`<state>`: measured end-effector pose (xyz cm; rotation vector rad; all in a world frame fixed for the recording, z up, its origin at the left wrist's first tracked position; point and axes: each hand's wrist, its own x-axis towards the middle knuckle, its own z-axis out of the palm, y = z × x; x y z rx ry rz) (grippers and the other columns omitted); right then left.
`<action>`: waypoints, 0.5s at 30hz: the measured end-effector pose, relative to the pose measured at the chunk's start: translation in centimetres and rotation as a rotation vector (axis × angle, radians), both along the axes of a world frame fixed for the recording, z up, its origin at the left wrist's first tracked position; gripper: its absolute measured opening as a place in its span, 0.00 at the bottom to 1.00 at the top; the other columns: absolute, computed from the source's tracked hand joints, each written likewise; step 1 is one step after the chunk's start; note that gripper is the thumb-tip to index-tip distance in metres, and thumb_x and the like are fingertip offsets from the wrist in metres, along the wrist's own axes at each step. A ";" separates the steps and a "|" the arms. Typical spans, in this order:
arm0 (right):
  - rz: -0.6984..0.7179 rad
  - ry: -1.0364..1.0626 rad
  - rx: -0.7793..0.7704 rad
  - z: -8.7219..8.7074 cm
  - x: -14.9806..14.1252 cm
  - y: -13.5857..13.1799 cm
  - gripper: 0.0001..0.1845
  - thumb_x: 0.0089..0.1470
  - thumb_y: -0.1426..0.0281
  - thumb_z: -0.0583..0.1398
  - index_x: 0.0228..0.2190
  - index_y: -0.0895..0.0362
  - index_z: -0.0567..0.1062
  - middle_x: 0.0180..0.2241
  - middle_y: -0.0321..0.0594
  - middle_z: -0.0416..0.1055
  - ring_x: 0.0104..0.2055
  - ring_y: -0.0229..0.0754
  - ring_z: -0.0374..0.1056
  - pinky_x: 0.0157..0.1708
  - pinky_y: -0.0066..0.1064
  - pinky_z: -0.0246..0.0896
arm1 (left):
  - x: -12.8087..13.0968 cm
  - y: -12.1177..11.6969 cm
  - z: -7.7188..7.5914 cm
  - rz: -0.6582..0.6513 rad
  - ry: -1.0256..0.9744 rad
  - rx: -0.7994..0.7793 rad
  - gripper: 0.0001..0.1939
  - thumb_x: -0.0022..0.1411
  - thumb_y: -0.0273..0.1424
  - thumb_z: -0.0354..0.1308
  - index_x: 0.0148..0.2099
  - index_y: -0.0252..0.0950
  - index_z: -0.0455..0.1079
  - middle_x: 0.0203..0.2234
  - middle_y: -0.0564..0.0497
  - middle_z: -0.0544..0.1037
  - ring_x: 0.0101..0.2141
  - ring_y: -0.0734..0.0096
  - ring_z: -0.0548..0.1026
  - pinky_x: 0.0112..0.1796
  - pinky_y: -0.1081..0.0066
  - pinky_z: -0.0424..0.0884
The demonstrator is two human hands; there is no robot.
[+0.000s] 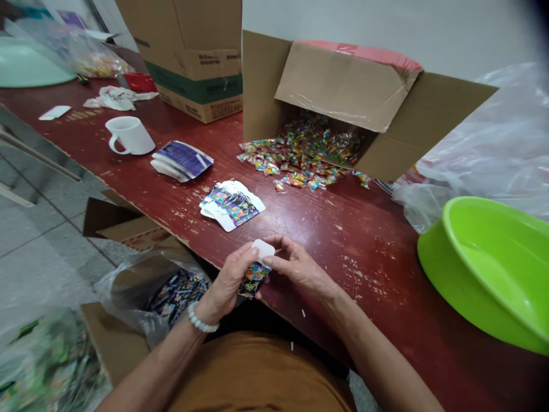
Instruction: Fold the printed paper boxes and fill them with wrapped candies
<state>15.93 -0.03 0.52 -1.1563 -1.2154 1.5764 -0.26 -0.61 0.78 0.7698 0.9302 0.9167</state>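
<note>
Both hands meet at the near edge of the dark red table [364, 246]. My left hand [229, 280] and my right hand [295, 266] together pinch a small colourful printed packet with a white top [258, 264]. The fingers of both hands are closed on it. A small fanned stack of similar printed cards [231, 204] lies just beyond the hands. Further back left lies a pile of dark blue cards [182, 160]. A tipped cardboard box [343, 97] spills several small colourful wrapped sweets [300, 157] onto the table.
A white mug [128, 135] stands at the left. A bright green basin [493, 269] sits at the right, with clear plastic sheeting [493, 149] behind it. Another cardboard box [197, 57] stands at the back. Below the table edge, a plastic-lined box [167, 292] holds more packets.
</note>
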 end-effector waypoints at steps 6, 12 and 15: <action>-0.090 -0.162 0.320 -0.2 -0.6 -0.6 0.13 0.60 0.58 0.61 0.34 0.54 0.77 0.37 0.40 0.76 0.27 0.36 0.68 0.28 0.29 0.64 | 0.5 -0.4 -0.1 -0.028 -0.169 -0.130 0.23 0.64 0.47 0.57 0.52 0.35 0.71 0.24 0.51 0.78 0.18 0.71 0.74 0.18 0.74 0.72; 0.003 -0.246 0.425 0.0 -0.3 -0.7 0.10 0.60 0.63 0.60 0.32 0.55 0.79 0.29 0.38 0.76 0.24 0.36 0.67 0.26 0.28 0.64 | 0.4 0.0 0.3 -0.043 -0.249 -0.269 0.24 0.72 0.44 0.43 0.57 0.35 0.68 0.22 0.50 0.76 0.16 0.69 0.75 0.15 0.72 0.72; -0.033 -0.067 0.217 0.0 -0.8 -0.7 0.09 0.55 0.63 0.64 0.31 0.56 0.78 0.36 0.39 0.78 0.22 0.33 0.65 0.23 0.26 0.63 | 0.6 -0.1 0.0 -0.052 -0.232 -0.244 0.29 0.71 0.48 0.40 0.58 0.33 0.70 0.21 0.49 0.76 0.15 0.70 0.74 0.15 0.74 0.71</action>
